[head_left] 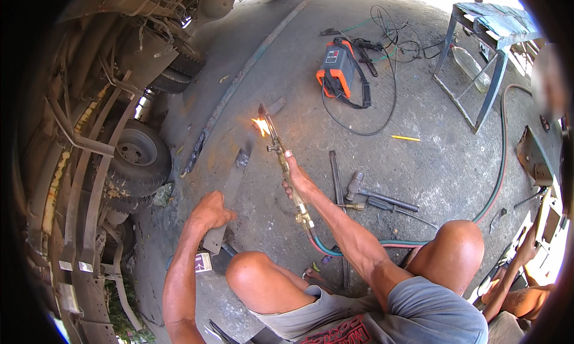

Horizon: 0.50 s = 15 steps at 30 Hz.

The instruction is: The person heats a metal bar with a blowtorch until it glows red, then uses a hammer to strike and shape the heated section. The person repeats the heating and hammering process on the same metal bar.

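Observation:
My right hand [297, 179] is wrapped round the brass body of a gas cutting torch [302, 215]. At the torch's head burns an orange flame [261, 126], close to the far end of a flat metal bar [233, 185]. The bar slants across the concrete in front of me, its far part dark. My left hand [212, 211] is closed on the bar's near part, and its fingertips are partly hidden. From the torch's rear, a green and a red hose [326, 249] curve off to the right under my leg.
A hammer [382, 195] and a long dark rod [336, 176] lie right of the torch. Farther off stand an orange-and-grey welding machine [338, 69] with tangled cables and a metal stand [503, 60]. A vehicle's wheel [137, 149] and frame border the left. Another person's arm [519, 257] is at right.

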Motion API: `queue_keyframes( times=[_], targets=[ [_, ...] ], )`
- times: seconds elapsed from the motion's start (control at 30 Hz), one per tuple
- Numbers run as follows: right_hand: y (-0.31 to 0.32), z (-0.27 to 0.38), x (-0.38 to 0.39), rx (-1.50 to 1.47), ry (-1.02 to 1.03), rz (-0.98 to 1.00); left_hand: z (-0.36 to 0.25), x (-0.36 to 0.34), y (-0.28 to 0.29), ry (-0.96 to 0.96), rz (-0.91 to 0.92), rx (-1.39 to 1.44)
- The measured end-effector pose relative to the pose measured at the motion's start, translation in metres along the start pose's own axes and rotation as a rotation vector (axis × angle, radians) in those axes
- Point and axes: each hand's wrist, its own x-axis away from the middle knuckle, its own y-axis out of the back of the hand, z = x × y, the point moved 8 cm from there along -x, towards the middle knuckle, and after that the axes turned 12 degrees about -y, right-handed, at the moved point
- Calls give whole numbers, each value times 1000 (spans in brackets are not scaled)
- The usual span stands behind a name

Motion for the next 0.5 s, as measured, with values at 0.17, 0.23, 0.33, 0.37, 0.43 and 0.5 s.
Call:
queue_keyframes(
  times=[0.17,0.23,0.33,0.37,0.43,0.5],
  targets=[
    [-2,2,3,4,5,13,9,-5,-4,-40,-37,-17],
    [-3,3,4,1,2,19,9,-5,-4,-51,-44,-8],
    [-2,2,2,-2,-5,15,9,-6,-3,-57,-50,-27],
    [-1,1,1,-4,-7,11,8,-5,-2,-44,-33,-31],
    [0,0,-1,-7,-5,17,3,-3,1,-18,1,-39],
    [1,0,-2,-6,-1,17,3,-3,1,-18,1,-23]
  ],
)
